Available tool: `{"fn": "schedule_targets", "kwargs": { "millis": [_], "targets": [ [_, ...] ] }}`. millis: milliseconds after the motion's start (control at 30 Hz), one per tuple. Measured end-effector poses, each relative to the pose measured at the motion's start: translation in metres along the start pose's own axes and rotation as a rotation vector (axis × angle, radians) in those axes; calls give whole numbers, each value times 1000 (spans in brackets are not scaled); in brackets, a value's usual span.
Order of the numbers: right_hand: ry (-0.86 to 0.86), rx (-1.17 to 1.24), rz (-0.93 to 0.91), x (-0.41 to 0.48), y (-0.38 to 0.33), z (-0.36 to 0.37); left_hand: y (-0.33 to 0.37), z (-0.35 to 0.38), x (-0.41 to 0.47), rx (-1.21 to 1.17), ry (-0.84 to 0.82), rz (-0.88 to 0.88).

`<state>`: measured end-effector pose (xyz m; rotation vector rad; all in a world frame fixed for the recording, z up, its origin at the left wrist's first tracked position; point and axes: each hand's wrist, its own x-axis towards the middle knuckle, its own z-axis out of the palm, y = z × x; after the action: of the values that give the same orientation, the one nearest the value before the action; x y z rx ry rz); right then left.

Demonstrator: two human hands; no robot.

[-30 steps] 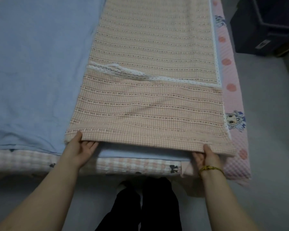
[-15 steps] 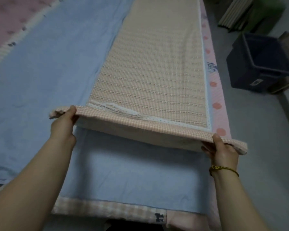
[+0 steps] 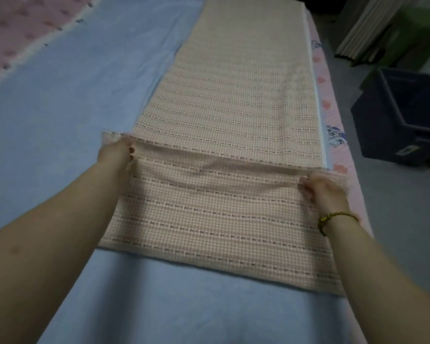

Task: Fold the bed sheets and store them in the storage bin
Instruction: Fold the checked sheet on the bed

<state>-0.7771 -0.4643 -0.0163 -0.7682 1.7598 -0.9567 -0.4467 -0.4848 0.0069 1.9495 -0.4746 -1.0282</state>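
On bed (image 3: 60, 108), left hand (image 3: 115, 155) and right hand (image 3: 326, 192) pinch gingham sheet (image 3: 209, 219).

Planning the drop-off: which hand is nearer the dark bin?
Right. The right hand holds the sheet corner nearest the bin; the left hand holds the opposite corner.

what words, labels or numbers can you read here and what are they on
Nothing here can be read.
The sticker on the storage bin: too blurred to read.
The cartoon print on the pink bed cover: a drawing, no letters visible.
The checked sheet: pattern only.
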Motion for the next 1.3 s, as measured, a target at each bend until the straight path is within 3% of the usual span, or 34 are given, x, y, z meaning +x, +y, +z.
{"fn": "schedule_targets", "kwargs": {
  "millis": [67,133,167,233,367,533,600,667,733,833,967,1033,1300],
  "targets": [
    [-124,-377,-72,12,24,14,-36,15,15,476,-50,277],
    [-221,-901,-123,20,55,29,-80,29,26,941,-164,480],
    [-239,-1130,-147,18,67,33,-97,32,27,1107,-216,520],
    [-212,-1313,-155,23,87,41,-122,38,36,1235,-243,548],
    [-112,-1351,-177,28,99,52,-133,44,49,1277,-201,658],
    [-77,-1385,-162,30,80,54,-110,45,71,1146,-264,819],
    [53,-1260,-264,46,60,51,-90,48,90,1119,-153,902],
    [134,-1190,-298,71,41,45,-67,46,108,1179,-91,851],
    [87,-1293,-262,90,27,38,-52,43,121,1281,-86,797],
    [57,-1432,-330,102,27,29,-45,41,127,1307,-31,852],
    [217,-1330,-496,107,27,19,-33,52,122,1174,132,958],
    [260,-1297,-509,110,26,21,-33,57,121,1187,143,917],
    [81,-1274,-119,71,68,39,-116,48,60,1104,-24,556]
  ]
}}
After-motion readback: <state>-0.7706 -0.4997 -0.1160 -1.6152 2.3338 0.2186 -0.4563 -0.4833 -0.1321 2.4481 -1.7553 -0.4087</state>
